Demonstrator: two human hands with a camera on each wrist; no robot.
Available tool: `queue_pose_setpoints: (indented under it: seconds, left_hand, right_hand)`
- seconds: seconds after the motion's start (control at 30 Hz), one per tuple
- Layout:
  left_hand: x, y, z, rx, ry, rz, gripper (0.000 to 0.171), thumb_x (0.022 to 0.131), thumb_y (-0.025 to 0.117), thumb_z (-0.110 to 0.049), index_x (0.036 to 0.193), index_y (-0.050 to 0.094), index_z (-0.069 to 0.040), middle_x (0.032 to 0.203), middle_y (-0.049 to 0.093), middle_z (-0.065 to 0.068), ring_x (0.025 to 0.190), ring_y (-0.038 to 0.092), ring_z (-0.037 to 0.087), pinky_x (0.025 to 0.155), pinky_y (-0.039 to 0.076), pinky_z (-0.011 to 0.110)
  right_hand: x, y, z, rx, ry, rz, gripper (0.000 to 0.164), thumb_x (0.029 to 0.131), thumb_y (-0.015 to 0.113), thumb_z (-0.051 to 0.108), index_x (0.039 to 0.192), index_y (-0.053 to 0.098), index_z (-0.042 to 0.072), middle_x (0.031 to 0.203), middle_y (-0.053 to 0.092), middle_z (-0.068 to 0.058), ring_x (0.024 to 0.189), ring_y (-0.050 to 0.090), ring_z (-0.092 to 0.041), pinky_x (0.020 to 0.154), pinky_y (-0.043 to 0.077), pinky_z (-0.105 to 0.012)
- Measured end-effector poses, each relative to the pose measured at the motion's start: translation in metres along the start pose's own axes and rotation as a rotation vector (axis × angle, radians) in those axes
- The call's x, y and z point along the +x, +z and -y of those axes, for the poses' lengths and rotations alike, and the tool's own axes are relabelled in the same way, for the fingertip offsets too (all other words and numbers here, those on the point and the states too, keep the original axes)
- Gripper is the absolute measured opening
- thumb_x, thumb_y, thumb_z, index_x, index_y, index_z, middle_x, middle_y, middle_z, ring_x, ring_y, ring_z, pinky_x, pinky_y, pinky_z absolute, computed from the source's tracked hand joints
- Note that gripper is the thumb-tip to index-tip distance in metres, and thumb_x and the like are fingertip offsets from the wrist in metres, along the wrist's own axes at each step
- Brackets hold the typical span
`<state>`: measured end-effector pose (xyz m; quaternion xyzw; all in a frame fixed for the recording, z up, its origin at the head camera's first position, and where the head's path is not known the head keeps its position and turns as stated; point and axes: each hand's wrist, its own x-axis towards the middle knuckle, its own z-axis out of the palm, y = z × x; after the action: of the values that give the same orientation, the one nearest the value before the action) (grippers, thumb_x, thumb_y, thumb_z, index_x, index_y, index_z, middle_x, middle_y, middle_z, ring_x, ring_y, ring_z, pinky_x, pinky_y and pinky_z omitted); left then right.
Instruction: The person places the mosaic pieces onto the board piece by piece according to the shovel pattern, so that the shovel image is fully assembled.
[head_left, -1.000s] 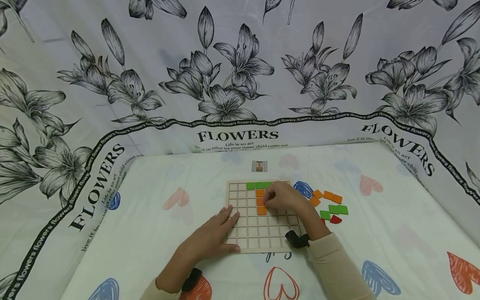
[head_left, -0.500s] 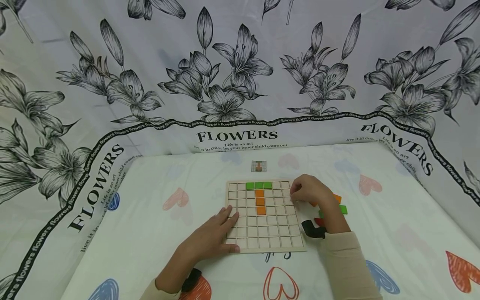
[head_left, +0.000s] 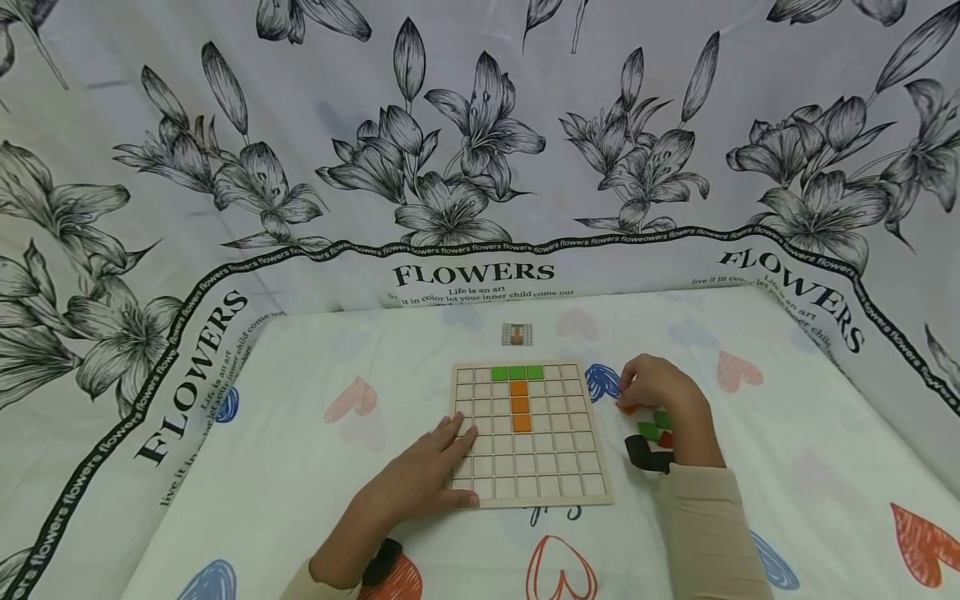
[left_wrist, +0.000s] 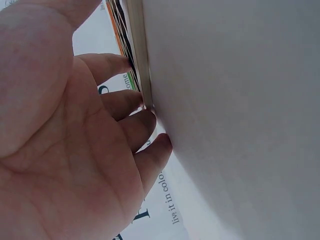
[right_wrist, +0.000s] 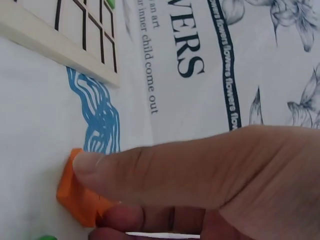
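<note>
A square wooden grid board (head_left: 547, 487) lies on the cloth, with three green tiles (head_left: 517, 373) in its far row and three orange tiles (head_left: 520, 405) in a column beneath them. My left hand (head_left: 420, 471) rests on the board's left edge, fingers spread; the left wrist view shows its fingertips against the wooden side. Right of the board, my right hand (head_left: 663, 392) pinches an orange tile (right_wrist: 75, 195) between thumb and fingers, low over the cloth. Beside it lie loose green tiles (head_left: 648, 431) and a red piece (head_left: 666, 438), partly covered by the hand and wrist.
A small picture card (head_left: 517, 334) with a grid pattern lies beyond the board. Patterned cloth covers the table (head_left: 300, 467), and a flower-printed curtain (head_left: 465, 150) hangs behind. Each wrist carries a black strap mount (head_left: 647, 454).
My right hand has left the orange column on the board and travelled right to the loose pieces, where it now pinches an orange tile. The left hand stays in place.
</note>
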<state>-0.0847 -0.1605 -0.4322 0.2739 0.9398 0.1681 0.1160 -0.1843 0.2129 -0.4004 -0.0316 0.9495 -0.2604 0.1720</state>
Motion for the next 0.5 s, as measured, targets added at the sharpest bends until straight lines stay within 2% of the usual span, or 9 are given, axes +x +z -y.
queue_pose_setpoints:
  seconds: [0.27, 0.37, 0.5]
  left_hand:
    - [0.0031, 0.0029, -0.0009, -0.015, 0.017, -0.002, 0.093, 0.085, 0.074, -0.053, 0.157, 0.035, -0.009, 0.163, 0.023, 0.016, 0.149, 0.022, 0.035, 0.114, 0.031, 0.051]
    - [0.0016, 0.0027, -0.0013, -0.021, 0.007, 0.004, 0.093, 0.085, 0.073, -0.054, 0.157, 0.034, -0.010, 0.163, 0.022, 0.016, 0.149, 0.021, 0.035, 0.114, 0.031, 0.051]
    - [-0.0008, -0.0009, -0.0017, -0.024, -0.004, -0.004, 0.093, 0.085, 0.075, -0.052, 0.157, 0.035, -0.009, 0.163, 0.023, 0.017, 0.149, 0.021, 0.035, 0.114, 0.031, 0.052]
  right_hand:
    - [-0.0013, 0.0072, 0.0019, -0.019, 0.082, -0.028, 0.014, 0.078, 0.081, 0.005, 0.078, 0.066, 0.005, 0.079, 0.060, -0.009, 0.071, 0.055, -0.026, 0.057, 0.045, -0.035]
    - [-0.0019, 0.0091, 0.0021, -0.031, 0.058, -0.023, 0.012, 0.079, 0.080, 0.005, 0.077, 0.068, 0.005, 0.077, 0.061, -0.008, 0.070, 0.054, -0.025, 0.058, 0.045, -0.035]
    - [-0.0042, 0.0077, 0.0045, -0.068, -0.053, -0.020, 0.006, 0.082, 0.075, 0.000, 0.078, 0.072, 0.003, 0.077, 0.063, -0.007, 0.070, 0.055, -0.024, 0.060, 0.049, -0.036]
